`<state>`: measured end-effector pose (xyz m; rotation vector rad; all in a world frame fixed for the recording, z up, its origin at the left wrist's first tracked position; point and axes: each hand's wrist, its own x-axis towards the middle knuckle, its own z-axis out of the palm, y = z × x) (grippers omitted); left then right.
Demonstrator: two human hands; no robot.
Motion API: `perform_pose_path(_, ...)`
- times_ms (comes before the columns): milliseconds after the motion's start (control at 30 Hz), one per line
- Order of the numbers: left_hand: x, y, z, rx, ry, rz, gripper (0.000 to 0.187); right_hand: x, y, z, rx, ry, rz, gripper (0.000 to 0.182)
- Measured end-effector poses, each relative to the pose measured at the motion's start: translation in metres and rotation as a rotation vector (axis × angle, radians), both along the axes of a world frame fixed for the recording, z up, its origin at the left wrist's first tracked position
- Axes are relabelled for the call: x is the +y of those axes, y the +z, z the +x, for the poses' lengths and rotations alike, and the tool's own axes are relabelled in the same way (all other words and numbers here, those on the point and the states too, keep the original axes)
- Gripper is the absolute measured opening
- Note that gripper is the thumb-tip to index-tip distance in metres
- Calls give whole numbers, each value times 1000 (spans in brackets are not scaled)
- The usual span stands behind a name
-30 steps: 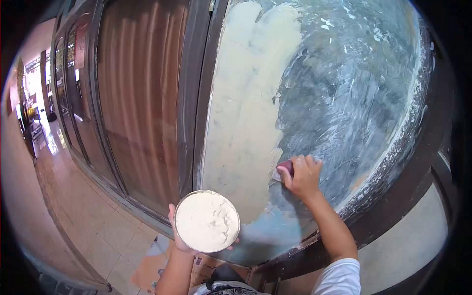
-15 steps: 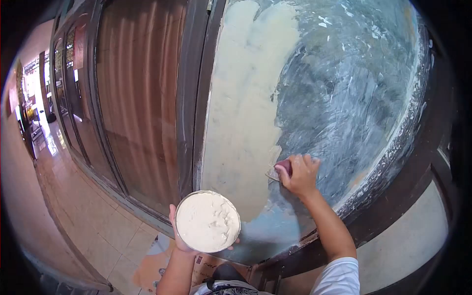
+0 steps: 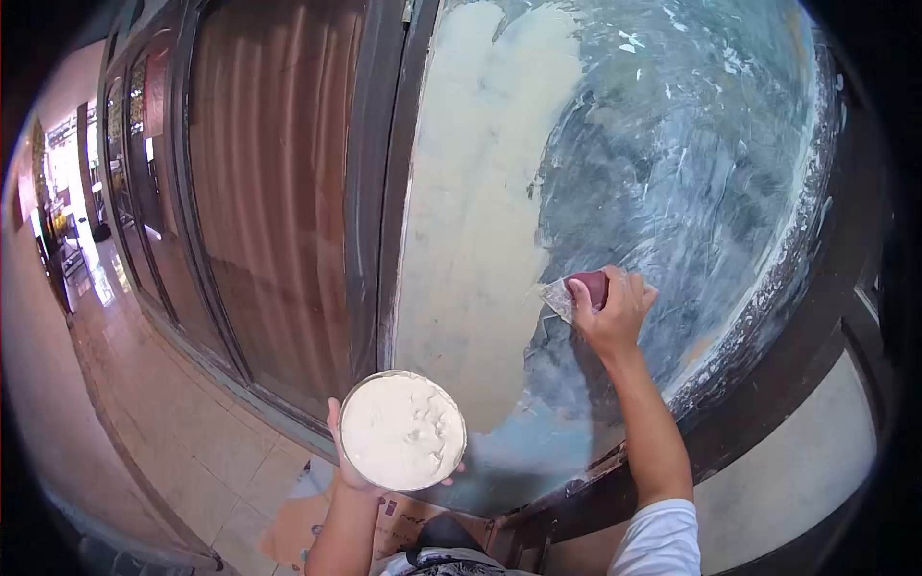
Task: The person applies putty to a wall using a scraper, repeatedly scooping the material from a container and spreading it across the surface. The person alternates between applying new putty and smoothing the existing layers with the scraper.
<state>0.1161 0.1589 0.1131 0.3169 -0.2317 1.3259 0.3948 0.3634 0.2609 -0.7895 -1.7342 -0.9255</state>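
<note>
My left hand (image 3: 348, 461) supports a round tub of cream-coloured putty (image 3: 403, 430) from beneath, its fingers around the side. The putty's surface is rough on the right side. My right hand (image 3: 615, 312) grips a putty knife (image 3: 587, 288) by its dark red handle. The smeared blade (image 3: 557, 300) lies against the wall, at the border of a cream putty coat (image 3: 475, 240) on the left and a bare grey-blue patch (image 3: 663, 192) on the right.
A dark wooden frame (image 3: 370, 192) and a curtained window (image 3: 274, 192) stand left of the wall. Dark wooden trim (image 3: 768, 408) curves along the lower right. Below, printed cardboard (image 3: 298, 523) lies on the tiled floor (image 3: 206, 461).
My right hand has moved up and to the right with the putty knife, showing more of its blade. The tub in my left hand has barely shifted.
</note>
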Motion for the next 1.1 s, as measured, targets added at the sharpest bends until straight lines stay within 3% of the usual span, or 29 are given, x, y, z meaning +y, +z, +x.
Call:
perform_pose_path(100,-2,5,-1,10,-21,42,106,-2,-13,3,-32,55,-19,32)
perform_pose_path(167,1,-1,-3,-33,-31,33,106,0,-27,2,-245,-30,-29,33)
perform_pose_path(233,6,-5,-5,48,-19,108,107,-2,-7,-1,-183,12,-92,34)
perform_pose_path(300,1,-4,-4,15,-1,35,107,1,16,-1,116,-5,-18,34)
perform_pose_path(333,1,-4,-4,43,8,50,107,5,21,3,139,-9,56,36)
perform_pose_path(467,1,-7,-6,72,-3,76,108,-5,-6,2,-61,19,-139,38)
perform_pose_path(567,3,-2,-5,-5,-29,92,108,3,-1,2,-99,-30,-58,37)
perform_pose_path(633,5,-1,-5,61,-17,101,109,3,26,3,-6,-63,-29,41)
perform_pose_path(700,5,4,-2,74,-44,132,111,1,42,11,279,-4,50,44)
perform_pose_path(767,6,9,4,41,-70,128,113,-25,45,3,311,-4,38,43)
perform_pose_path(833,8,20,12,37,-122,148,117,-62,38,-13,458,471,-769,38)
perform_pose_path(900,19,18,21,66,-133,163,115,-51,-1,-15,238,736,-1163,33)
perform_pose_path(967,26,18,29,51,-153,192,114,-48,-35,-30,163,776,-1413,32)
perform_pose_path(1100,28,14,35,144,-110,127,113,-41,-68,-39,143,767,-1541,33)
